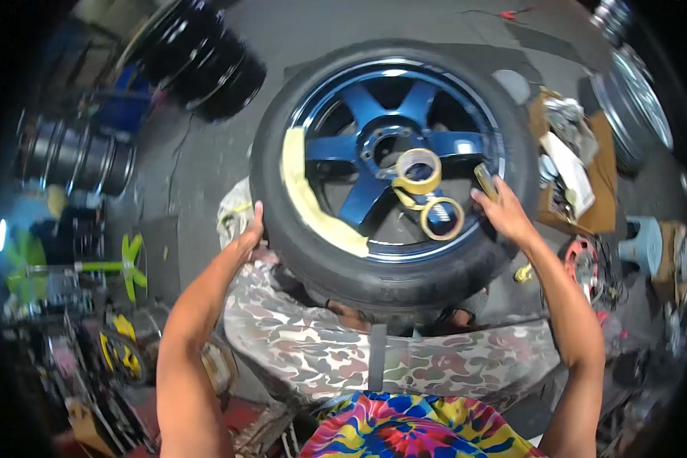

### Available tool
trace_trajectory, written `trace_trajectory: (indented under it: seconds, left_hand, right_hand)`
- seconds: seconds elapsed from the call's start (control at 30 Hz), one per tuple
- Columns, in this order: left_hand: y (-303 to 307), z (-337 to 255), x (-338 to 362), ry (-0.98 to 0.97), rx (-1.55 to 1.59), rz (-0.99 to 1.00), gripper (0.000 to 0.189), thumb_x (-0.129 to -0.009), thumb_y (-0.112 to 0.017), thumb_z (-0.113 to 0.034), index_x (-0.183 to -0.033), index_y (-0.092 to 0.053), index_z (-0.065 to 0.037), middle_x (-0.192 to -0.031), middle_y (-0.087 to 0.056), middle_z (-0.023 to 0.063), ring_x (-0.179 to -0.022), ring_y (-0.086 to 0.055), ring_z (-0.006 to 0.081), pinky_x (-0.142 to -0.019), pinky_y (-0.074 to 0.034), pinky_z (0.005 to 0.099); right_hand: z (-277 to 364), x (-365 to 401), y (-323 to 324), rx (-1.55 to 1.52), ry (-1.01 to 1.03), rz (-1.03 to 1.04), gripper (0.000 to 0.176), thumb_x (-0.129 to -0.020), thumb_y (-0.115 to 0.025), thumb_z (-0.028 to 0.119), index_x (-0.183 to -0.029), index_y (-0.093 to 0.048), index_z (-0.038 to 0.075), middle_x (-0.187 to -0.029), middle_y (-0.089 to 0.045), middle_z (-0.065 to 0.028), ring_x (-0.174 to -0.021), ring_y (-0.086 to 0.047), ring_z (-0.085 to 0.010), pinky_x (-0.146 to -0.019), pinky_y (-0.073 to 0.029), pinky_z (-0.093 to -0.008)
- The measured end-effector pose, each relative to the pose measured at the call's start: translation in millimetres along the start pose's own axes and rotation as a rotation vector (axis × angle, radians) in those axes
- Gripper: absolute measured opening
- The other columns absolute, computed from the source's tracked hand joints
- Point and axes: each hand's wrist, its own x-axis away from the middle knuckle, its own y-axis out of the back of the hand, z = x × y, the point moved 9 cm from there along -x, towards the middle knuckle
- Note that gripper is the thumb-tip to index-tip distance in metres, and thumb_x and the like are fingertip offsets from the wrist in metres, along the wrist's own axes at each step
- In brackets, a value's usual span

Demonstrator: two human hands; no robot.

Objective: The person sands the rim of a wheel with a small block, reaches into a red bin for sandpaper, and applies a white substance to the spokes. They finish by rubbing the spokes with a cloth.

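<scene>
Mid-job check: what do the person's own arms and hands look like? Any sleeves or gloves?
Both arms are bare, with no sleeves in view. The left hand and right hand show no gloves, and I see no watch or cable. The shirt is tie-dyed blue, yellow, red and pink.

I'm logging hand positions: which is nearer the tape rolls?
Right. The right hand is just right of the tape rolls; the left hand is across the wheel, at the tire's left edge.
</scene>
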Motion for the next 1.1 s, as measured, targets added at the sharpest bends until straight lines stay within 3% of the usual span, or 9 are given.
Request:
trace_trajectory:
  seconds: [0.17,0.23,0.3,0.4,0.67,0.77,0.87,0.93,1.1]
  left_hand:
    - [-4,15,12,0.155,0.113,-0.182,0.122,-0.087,-0.012,-0.101,-0.17,-0.033,-0.014,-0.171,-0.036,0.0202,-0.15,-0.047,0.0432,-0.103,-0.056,0.0674]
    - [-5,30,11,0.176,0.184,-0.126,0.124,-0.086,-0.011,-0.102,-0.17,-0.034,-0.014,-0.169,-0.039,0.0211,-0.148,-0.05,0.0419,-0.104,-0.057,0.0657]
    - [-16,47,12,0.227,0.271,-0.11,0.122,-0.086,-0.01,-0.102,-0.17,-0.031,-0.016,-0.168,-0.041,0.0206,-0.147,-0.05,0.0423,-0.104,-0.056,0.0644]
    - [-29,72,11,0.293,0.384,-0.096,0.115,-0.089,-0.009,-0.099,-0.174,-0.018,-0.022,-0.173,-0.035,0.0164,-0.15,-0.046,0.0461,-0.106,-0.054,0.0646]
    - [-10,57,7,0.015,0.263,-0.292,0.113,-0.097,-0.008,-0.091,-0.167,-0.039,-0.008,-0.154,-0.059,0.0204,-0.136,-0.062,0.0389,-0.104,-0.058,0.0585]
    - [13,40,36,0.242,0.258,-0.465,0.11,-0.1,-0.011,-0.089,-0.166,-0.04,-0.006,-0.146,-0.064,0.0217,-0.135,-0.063,0.0379,-0.114,-0.052,0.0487]
    - [76,16,24,-0.14,0.31,-0.668,0.107,-0.102,-0.016,-0.087,-0.156,-0.054,-0.003,-0.139,-0.067,0.0199,-0.123,-0.068,0.0323,-0.108,-0.053,0.0401]
    - [99,-26,32,-0.241,0.5,-0.662,0.109,-0.101,-0.021,-0.088,-0.14,-0.067,0.002,-0.131,-0.071,0.0194,-0.115,-0.071,0.03,-0.101,-0.057,0.0404]
    - [158,-48,10,-0.27,0.628,-0.635,0.113,-0.1,-0.027,-0.089,-0.147,-0.059,0.009,-0.142,-0.067,0.0211,-0.136,-0.061,0.0291,-0.119,-0.043,0.0409]
  right_hand:
    - [24,6,-23,0.074,0.021,0.005,0.048,-0.108,-0.062,0.042,-0.125,-0.052,-0.001,-0.116,-0.067,-0.0358,-0.117,-0.062,-0.0554,-0.099,-0.047,-0.0523]
    - [21,-2,-35,0.104,0.01,0.02,0.055,-0.109,-0.058,0.048,-0.128,-0.054,-0.003,-0.115,-0.068,-0.0356,-0.116,-0.065,-0.0533,-0.099,-0.048,-0.0518]
    - [1,-14,-56,0.046,0.066,0.097,0.071,-0.11,-0.056,0.048,-0.15,-0.047,-0.01,-0.141,-0.062,-0.036,-0.136,-0.058,-0.0484,-0.116,-0.041,-0.0472]
    - [-2,-19,-82,-0.166,0.067,0.212,0.062,-0.114,-0.052,0.038,-0.157,-0.045,-0.005,-0.155,-0.056,-0.0266,-0.145,-0.054,-0.036,-0.123,-0.036,-0.0433]
    - [13,-19,-87,-0.19,-0.129,0.229,0.052,-0.114,-0.055,0.038,-0.145,-0.058,-0.004,-0.13,-0.071,-0.0205,-0.122,-0.065,-0.0245,-0.108,-0.048,-0.0381]
    - [19,-13,-98,-0.264,-0.191,0.261,0.053,-0.114,-0.055,0.04,-0.142,-0.062,-0.004,-0.129,-0.072,-0.0179,-0.12,-0.064,-0.0219,-0.106,-0.048,-0.0372]
    - [34,3,-109,-0.331,-0.348,0.343,0.064,-0.112,-0.055,0.053,-0.135,-0.066,-0.006,-0.117,-0.074,-0.0152,-0.106,-0.067,-0.0207,-0.096,-0.053,-0.0374]
    - [60,10,-119,-0.323,-0.176,0.293,0.068,-0.111,-0.053,0.058,-0.13,-0.067,-0.006,-0.104,-0.072,-0.0129,-0.095,-0.066,-0.0192,-0.089,-0.053,-0.0369]
    - [130,-14,-154,-0.071,0.129,0.584,0.06,-0.112,-0.049,0.053,-0.132,-0.054,-0.003,-0.102,-0.073,-0.0325,-0.102,-0.074,-0.0454,-0.091,-0.055,-0.0498]
